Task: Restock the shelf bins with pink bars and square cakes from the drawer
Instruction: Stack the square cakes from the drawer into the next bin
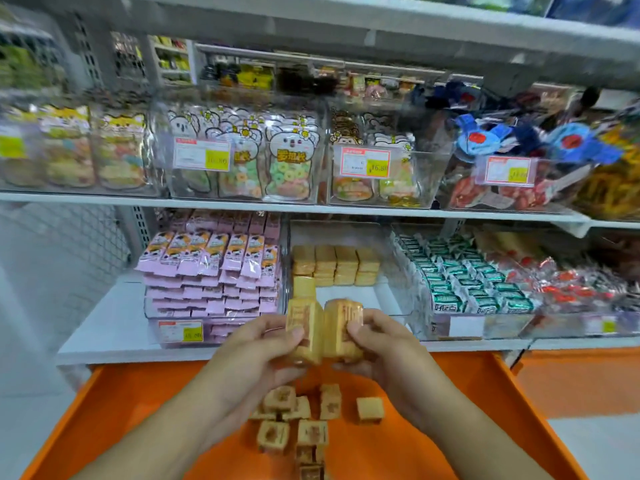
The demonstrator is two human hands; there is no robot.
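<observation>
The left hand (pixel 258 344) and the right hand (pixel 375 342) were raised together above the open orange plastic drawer (pixel 433 427), just in front of the lower white shelf (pixel 114 327). Each hand gripped a small stack of square yellow cakes in clear wrappers: the fingers of the left hand were curled around the left stack (pixel 304 332), and the fingers of the right hand were curled around the right stack (pixel 343 327). The two stacks touched each other between the hands.

More loose square cakes (pixel 298 420) lay on the drawer floor, below the hands. On the lower shelf, the clear plastic bin of square cakes (pixel 391 299) held a few rows (pixel 335 265) at its back, and its front part was bare. Just left of it stood the clear bin of pink wrapped bars (pixel 211 268), which was filled high. On the right were green-and-white wrapped sweets (pixel 464 275). The upper shelf carried bags of ring candies (pixel 287 161).
</observation>
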